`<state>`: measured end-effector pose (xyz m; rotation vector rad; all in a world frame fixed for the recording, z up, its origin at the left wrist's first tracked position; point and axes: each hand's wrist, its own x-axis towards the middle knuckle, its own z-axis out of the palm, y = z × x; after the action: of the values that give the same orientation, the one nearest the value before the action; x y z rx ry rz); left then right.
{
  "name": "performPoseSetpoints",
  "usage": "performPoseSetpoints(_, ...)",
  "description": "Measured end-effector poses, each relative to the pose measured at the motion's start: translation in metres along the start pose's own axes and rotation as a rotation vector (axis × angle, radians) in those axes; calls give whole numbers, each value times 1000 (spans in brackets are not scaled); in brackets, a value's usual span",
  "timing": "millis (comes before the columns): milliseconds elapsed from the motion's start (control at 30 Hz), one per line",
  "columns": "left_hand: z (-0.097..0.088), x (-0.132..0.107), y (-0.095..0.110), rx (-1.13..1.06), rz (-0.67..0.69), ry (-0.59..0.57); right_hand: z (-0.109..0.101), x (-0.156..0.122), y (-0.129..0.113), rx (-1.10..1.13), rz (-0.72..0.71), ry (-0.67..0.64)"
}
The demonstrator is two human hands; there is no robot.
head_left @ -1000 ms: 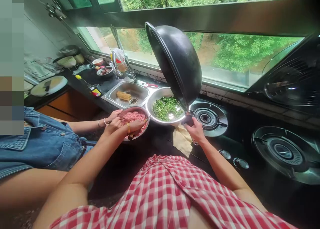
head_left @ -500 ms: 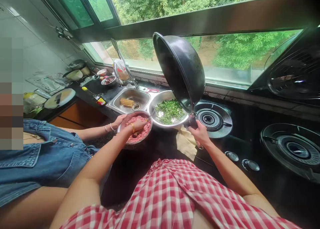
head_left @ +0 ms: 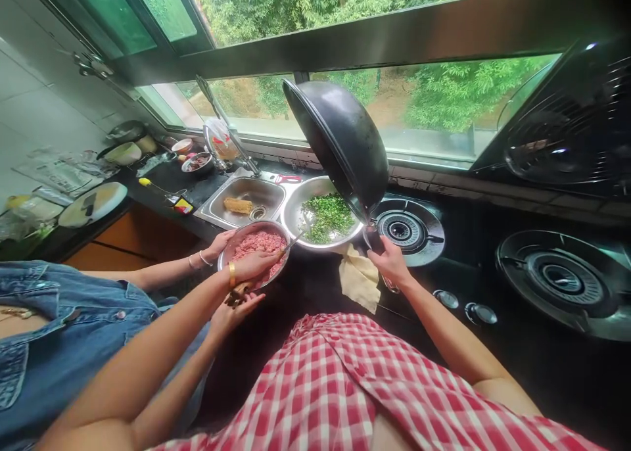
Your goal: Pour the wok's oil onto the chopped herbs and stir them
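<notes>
Two steel bowls sit side by side on the dark worktop, under a big black wok that is tipped nearly on edge above them. The right hand has its fingers wrapped tight round the wok's handle, low at the rim; the pan rears up and away from those fingers, its mouth facing left over the bowl of chopped greens, which lies just beyond the fingertips. A pale cloth lies crumpled right beside that hand, and the gas burner is a little past it. The left hand, a gold bangle on its wrist, rests over the near rim of the bowl of minced meat, fingers curled round a slim utensil whose tip pokes toward the greens. Another person's hand steadies the meat bowl's far-left rim, and a further hand sits just beneath the left wrist.
</notes>
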<state>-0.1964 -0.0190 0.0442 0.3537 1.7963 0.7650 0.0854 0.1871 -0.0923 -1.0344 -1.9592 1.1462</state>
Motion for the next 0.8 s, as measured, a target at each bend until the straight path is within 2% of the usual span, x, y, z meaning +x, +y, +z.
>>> performPoseSetpoints(100, 4, -2, 8, 157, -150, 8, 5, -1, 2, 16, -1, 4)
performPoseSetpoints(167, 16, 8, 16, 69, -165, -42, 6, 0, 2, 33, 5, 1)
performPoseSetpoints(267, 36, 29, 27, -121, -99, -154, 3, 1, -1, 43, 2, -9)
performPoseSetpoints(333, 42, 41, 35, -214, -31, -197, -1, 3, -5, 41, -10, -7)
performPoseSetpoints(467, 41, 67, 60, -228, 55, -162, -4, 4, -11, 50, -26, 21)
performPoseSetpoints(567, 43, 90, 71, -220, 25, -133, -3, 4, -14, 64, -10, 26)
performPoseSetpoints(633, 46, 99, 66, -205, -9, -119, -2, 4, -14, 67, 3, 17)
performPoseSetpoints(700, 45, 99, 53, -185, -41, -111, -3, 4, -14, 54, 4, 15)
performPoseSetpoints(800, 30, 74, 26, -164, -89, -125, -7, 4, -11, 19, -8, 28)
